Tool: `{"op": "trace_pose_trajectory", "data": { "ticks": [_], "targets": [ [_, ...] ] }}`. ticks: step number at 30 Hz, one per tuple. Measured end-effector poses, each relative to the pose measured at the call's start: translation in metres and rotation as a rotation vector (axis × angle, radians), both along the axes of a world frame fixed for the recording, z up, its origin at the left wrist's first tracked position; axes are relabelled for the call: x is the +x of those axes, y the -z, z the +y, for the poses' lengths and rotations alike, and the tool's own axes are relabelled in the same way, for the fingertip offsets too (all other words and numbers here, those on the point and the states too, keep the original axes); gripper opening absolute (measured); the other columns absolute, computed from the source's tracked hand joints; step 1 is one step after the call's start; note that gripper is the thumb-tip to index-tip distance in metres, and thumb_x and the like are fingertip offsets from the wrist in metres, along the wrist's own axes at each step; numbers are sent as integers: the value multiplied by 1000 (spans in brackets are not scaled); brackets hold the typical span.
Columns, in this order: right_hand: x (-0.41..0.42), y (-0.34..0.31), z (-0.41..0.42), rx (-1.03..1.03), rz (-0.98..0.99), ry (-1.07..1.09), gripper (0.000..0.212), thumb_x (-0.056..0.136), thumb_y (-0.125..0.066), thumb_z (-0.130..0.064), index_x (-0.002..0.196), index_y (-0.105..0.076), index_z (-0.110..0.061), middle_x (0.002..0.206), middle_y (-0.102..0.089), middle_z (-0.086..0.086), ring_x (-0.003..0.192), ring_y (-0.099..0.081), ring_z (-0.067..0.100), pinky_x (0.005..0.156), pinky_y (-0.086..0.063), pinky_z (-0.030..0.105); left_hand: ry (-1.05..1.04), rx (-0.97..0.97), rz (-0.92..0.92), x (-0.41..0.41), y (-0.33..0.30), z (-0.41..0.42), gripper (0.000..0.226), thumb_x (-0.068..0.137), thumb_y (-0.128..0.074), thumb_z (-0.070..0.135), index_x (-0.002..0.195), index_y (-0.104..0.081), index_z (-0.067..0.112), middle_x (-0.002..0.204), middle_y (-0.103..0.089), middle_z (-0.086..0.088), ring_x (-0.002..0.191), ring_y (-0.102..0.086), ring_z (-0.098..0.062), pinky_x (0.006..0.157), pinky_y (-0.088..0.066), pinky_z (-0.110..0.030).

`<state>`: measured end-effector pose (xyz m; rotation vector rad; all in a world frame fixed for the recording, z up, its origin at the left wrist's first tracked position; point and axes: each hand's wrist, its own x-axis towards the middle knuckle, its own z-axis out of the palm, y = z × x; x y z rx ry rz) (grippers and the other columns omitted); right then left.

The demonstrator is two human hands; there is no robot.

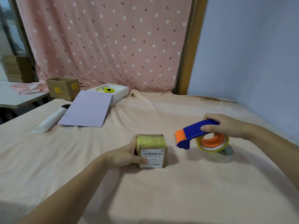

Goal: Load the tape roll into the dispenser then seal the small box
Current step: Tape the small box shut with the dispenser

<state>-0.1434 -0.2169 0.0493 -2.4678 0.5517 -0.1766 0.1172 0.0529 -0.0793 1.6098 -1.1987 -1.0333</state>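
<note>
The small box (152,151) stands on the peach-covered table (145,191), near the middle of your reach, with yellowish tape already across its top face. A white shipping label covers the side facing you; it carries barcodes and a number that reads roughly "902 002 12 107", though the blur makes the digits uncertain. The smaller print below is not legible.

Your left hand (127,156) grasps the box from its left side, fingers over the far edge and thumb on the label face, steadying it on the table.

The dispenser (195,135) lies to the right of the box, apart from it, with a clear gap between. Your right hand (226,126) is clenched around its blue handle. Its long axis runs left to right, and the orange cutter end points toward the box. A tape roll (213,143) sits on its orange hub, so loading appears done. A second clear roll (224,155) lies on the table just beneath the dispenser.

In my judgement, the coming move turns on this: the box is leftward and slightly nearer to you than the cutter end, so your right hand must carry the dispenser left across the gap while your left holds the box.

Further out, at the far left, are a lilac board (85,109), a white paper roll (50,120), a white tray (119,92) holding a yellow item, and an open carton (63,88) with yellow stickers whose markings cannot be read.
</note>
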Motion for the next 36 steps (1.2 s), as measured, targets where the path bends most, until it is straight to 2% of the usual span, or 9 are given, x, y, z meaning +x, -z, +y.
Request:
{"op": "trace_pose_trajectory", "data": {
  "ticks": [7, 10, 12, 14, 18, 22, 29, 32, 36],
  "targets": [
    [-1, 16, 3, -7, -24, 31, 37, 84, -72, -56, 96, -64, -22, 95, -73, 2, 89, -69, 27, 71, -54, 31, 26, 72, -83, -6, -10, 2, 91, 89, -75, 4, 157, -19, 27, 151, -56, 0, 136, -57, -14, 115, -46, -38],
    [-2, 13, 7, -59, -22, 28, 20, 90, -77, -38, 91, -65, -21, 92, -71, 0, 82, -67, 18, 65, -53, 25, -123, 105, -351, -13, -29, 1, 128, 82, -87, 23, 164, 11, 20, 171, -13, 5, 156, -22, -13, 117, -25, -22],
    [-3, 11, 10, -83, -12, 38, 17, 90, -77, -34, 89, -65, -21, 89, -70, -1, 78, -65, 12, 61, -51, 21, -186, 10, -577, -30, -45, 0, 137, 75, -90, 37, 163, 13, 19, 173, 8, 5, 159, 3, -10, 124, -14, -25],
    [-4, 11, 11, -70, -21, 51, 19, 90, -77, -35, 89, -66, -21, 88, -69, -1, 77, -65, 11, 61, -51, 21, -158, -94, -862, -61, -62, -8, 128, 78, -82, 54, 164, 6, 20, 174, 13, 5, 159, 12, -11, 130, -7, -34],
    [-2, 13, 15, -38, -51, 68, 23, 89, -78, -39, 91, -66, -19, 89, -70, 2, 80, -66, 16, 64, -53, 27, -73, -48, -1203, -104, -73, -39, 113, 83, -64, 72, 165, -4, 23, 175, -8, -1, 160, -6, -20, 129, -12, -39],
    [-3, 13, 18, -28, -94, 94, 28, 89, -75, -43, 97, -65, -18, 95, -71, 5, 86, -68, 20, 66, -55, 28, -106, 86, -1412, -82, -54, -45, 93, 94, -51, 67, 164, -14, 17, 163, -37, -4, 151, -32, -24, 123, -25, -36],
    [-14, 19, 21, -25, -98, 112, 22, 91, -73, -41, 96, -63, -22, 95, -70, 1, 83, -64, 15, 67, -51, 29, -45, 165, -1464, -80, -47, -48, 73, 101, -42, 56, 155, -33, 8, 159, -39, -14, 149, -31, -31, 122, -25, -40],
    [-22, 19, 17, -27, -115, 139, 24, 91, -73, -43, 98, -65, -21, 96, -71, 4, 84, -65, 18, 67, -53, 31, -140, 53, -1435, -86, -38, -49, 60, 92, -43, 53, 137, -48, 14, 129, -56, -8, 122, -49, -28, 107, -37, -38],
    [-16, 22, 22, -29, -92, 98, 23, 92, -72, -43, 105, -67, -25, 102, -72, -1, 94, -67, 19, 72, -57, 31, -180, -57, -1471, -83, -25, -47, 88, 75, -57, 68, 148, -39, 23, 128, -56, 0, 120, -50, -24, 108, -38, -37]
  ]
}}
